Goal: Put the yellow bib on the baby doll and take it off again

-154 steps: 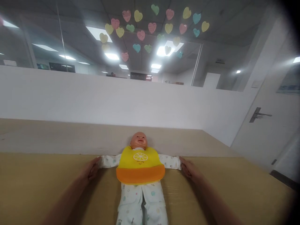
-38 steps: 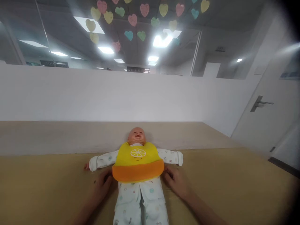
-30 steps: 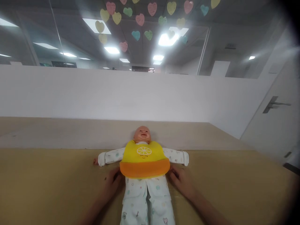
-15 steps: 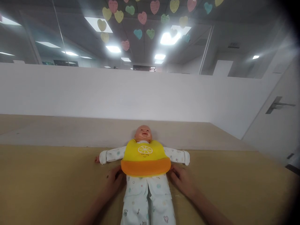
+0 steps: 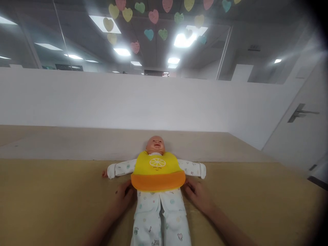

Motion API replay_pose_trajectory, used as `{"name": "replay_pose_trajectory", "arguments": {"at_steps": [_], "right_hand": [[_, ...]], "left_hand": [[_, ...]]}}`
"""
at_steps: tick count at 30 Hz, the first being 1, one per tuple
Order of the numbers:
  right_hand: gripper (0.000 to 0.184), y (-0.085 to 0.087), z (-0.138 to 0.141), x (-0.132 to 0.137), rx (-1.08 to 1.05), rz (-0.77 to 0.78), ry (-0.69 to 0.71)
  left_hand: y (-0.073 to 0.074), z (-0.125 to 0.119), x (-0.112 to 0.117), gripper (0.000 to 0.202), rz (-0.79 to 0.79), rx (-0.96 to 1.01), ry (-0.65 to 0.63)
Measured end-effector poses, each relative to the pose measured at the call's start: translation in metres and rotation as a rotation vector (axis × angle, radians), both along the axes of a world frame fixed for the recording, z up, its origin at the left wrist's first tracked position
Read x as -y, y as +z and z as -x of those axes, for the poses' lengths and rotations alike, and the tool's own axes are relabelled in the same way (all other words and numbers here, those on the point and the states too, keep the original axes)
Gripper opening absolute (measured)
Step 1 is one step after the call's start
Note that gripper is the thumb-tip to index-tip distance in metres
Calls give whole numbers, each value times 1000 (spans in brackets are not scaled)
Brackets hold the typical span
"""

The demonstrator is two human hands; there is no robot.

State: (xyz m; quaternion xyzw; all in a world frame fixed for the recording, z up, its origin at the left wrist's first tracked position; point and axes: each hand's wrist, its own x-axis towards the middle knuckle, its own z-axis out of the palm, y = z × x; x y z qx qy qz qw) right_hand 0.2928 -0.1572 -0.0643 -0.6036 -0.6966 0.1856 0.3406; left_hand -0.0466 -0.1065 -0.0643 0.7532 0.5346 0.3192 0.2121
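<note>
1. Bracketing the bib (image 5: pixel 157 171) at lower centre of frame: left hand (image 5: pixel 123 200) at its lower-left corner, right hand (image 5: pixel 198 197) at its lower-right.
2. Grip: fingertips partly hidden at the bib edges; can't tell pinching from resting, either hand.
3. Done, as judged: bib spread flat over the doll (image 5: pixel 155 145), printed suit (image 5: pixel 148 206) on, both arms out sideways. Left: unclear; neck fastening not visible.
4. Bib neck end points up-frame, orange pocket (image 5: pixel 158 182) down; longer side-to-side in view.
5. Doll face-up on worktop (image 5: pixel 51 194), long axis vertical in frame, head up.
</note>
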Motion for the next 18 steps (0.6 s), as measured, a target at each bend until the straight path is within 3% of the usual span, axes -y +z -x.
{"name": "replay_pose_trajectory", "arguments": {"at_steps": [11,18], "right_hand": [[25,5,1,3,90,-5,-28],[25,9,2,4,56,11,-25]], "left_hand": [[10,-5,4,31,10,-7,-13],[5,-4,3,32,10,29,2]]}}
